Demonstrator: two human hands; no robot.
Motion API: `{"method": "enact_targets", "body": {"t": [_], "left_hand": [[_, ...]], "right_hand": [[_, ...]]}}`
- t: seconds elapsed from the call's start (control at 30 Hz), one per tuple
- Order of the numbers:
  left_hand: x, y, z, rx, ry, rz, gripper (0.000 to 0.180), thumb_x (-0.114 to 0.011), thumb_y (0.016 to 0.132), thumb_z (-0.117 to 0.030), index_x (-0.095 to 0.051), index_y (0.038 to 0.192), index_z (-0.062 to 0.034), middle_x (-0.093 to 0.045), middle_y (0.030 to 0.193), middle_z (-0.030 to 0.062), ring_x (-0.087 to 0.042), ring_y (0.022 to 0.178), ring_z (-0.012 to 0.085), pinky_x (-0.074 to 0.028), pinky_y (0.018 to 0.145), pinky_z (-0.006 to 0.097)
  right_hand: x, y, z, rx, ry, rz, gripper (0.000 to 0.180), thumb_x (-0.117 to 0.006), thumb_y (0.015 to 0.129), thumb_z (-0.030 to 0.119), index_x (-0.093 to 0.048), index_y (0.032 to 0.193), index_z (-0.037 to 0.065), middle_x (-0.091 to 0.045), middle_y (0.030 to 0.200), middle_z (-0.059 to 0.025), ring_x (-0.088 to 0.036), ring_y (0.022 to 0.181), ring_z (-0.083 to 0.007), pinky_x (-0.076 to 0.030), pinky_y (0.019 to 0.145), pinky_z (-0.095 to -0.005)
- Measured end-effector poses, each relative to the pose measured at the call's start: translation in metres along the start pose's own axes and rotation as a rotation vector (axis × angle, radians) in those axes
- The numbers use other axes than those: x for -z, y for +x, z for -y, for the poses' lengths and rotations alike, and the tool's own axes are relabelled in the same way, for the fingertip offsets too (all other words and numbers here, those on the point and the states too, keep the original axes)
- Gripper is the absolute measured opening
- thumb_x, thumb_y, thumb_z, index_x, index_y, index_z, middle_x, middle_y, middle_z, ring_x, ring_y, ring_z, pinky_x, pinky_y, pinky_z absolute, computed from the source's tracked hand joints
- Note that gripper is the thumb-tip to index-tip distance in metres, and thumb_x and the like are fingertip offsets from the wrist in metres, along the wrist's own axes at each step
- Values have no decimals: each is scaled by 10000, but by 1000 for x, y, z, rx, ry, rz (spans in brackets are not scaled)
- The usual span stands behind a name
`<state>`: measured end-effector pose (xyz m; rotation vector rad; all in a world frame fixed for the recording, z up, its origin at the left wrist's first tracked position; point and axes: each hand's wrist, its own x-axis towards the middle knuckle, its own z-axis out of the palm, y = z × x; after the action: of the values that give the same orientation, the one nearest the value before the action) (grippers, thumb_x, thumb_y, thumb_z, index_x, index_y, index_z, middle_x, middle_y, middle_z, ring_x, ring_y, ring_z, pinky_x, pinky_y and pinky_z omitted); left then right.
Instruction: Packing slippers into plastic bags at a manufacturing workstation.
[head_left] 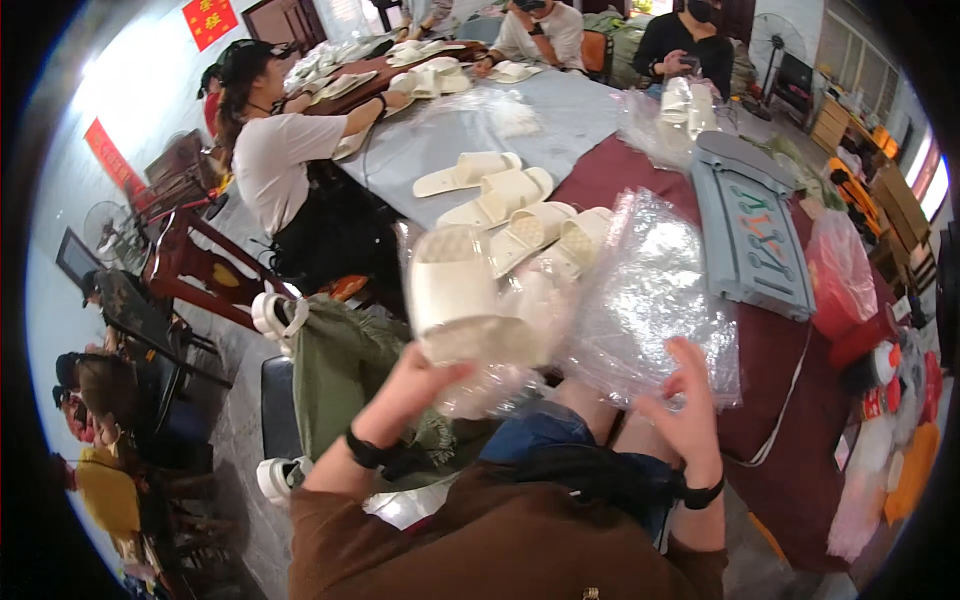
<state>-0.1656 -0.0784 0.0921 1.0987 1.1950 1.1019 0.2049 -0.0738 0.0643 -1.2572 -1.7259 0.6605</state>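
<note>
The left hand pinches the near end of one clear bag between thumb and fingers. Inside is at least one cream slipper, held up in front of the body, its long axis running away from the person; blur hides which end is the toe. The right hand is half spread at the near edge of flat clear plastic, contact unclear. Beyond, four loose slippers slant toward the upper right on the tabletop; farther off, two bagged slippers stand.
</note>
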Motion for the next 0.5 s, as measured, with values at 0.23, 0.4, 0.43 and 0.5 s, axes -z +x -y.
{"method": "enact_targets", "body": {"t": [0.23,0.4,0.43,0.5], "left_hand": [[187,-28,50,361,988,-473,427,-687,732,-213,-699,1092,16,-720,973,244,-705,953,377,-544,837,430],[295,-47,221,614,827,-526,426,-781,706,-269,-728,973,59,-733,956,231,-719,912,371,-557,809,424],[281,-31,242,590,540,-500,508,-807,710,-291,-699,1059,63,-728,996,218,-717,924,349,-559,813,422],[274,-40,288,498,43,-574,611,-842,735,-307,-643,1179,63,-711,1068,180,-699,931,311,-551,809,427]], "right_hand": [[16,11,-35,-97,-229,-254,370,-758,802,76,-640,1153,68,-632,1162,-52,-556,864,-181,-464,741,-305],[0,7,-54,-111,-211,-192,313,-747,811,78,-658,1111,60,-633,1113,-49,-559,891,-185,-459,746,-305],[2,2,-57,-106,-234,-198,305,-741,810,70,-660,1104,53,-630,1093,-45,-552,889,-172,-452,733,-294],[8,1,-55,-110,-242,-203,309,-743,810,73,-660,1107,50,-633,1104,-55,-564,918,-188,-453,752,-298]]}}
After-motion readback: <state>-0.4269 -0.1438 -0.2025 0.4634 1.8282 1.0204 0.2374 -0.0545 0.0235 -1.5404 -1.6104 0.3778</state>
